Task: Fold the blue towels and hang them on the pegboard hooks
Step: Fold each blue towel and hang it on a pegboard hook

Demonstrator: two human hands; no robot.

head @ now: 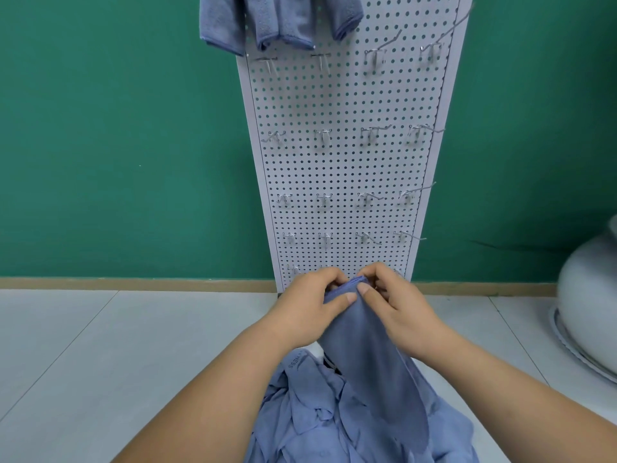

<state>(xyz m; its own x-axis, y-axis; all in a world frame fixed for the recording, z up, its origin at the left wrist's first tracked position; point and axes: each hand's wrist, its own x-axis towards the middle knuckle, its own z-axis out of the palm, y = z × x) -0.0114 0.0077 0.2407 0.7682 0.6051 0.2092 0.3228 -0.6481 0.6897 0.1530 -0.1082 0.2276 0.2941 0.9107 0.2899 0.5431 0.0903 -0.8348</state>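
Green wall [117, 145] and pale floor [100, 345] leave wide room on the left; a white tub [587, 295] crowds the right edge. The pegboard [344, 168] stands against the wall, hung towels [277, 21] at its top. A pile [317, 422] lies nearest. The towel [367, 355] hangs lengthwise from its top edge down onto the pile. The left hand [310, 309] and right hand [397, 305] both pinch that edge. Hooks [322, 135] jut out in rows.

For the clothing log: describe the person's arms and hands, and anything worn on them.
Both arms are bare to the frame edge, no sleeves showing. The left hand and right hand wear no gloves; no watch or bracelet on either wrist. Thumbnails look short and plain.
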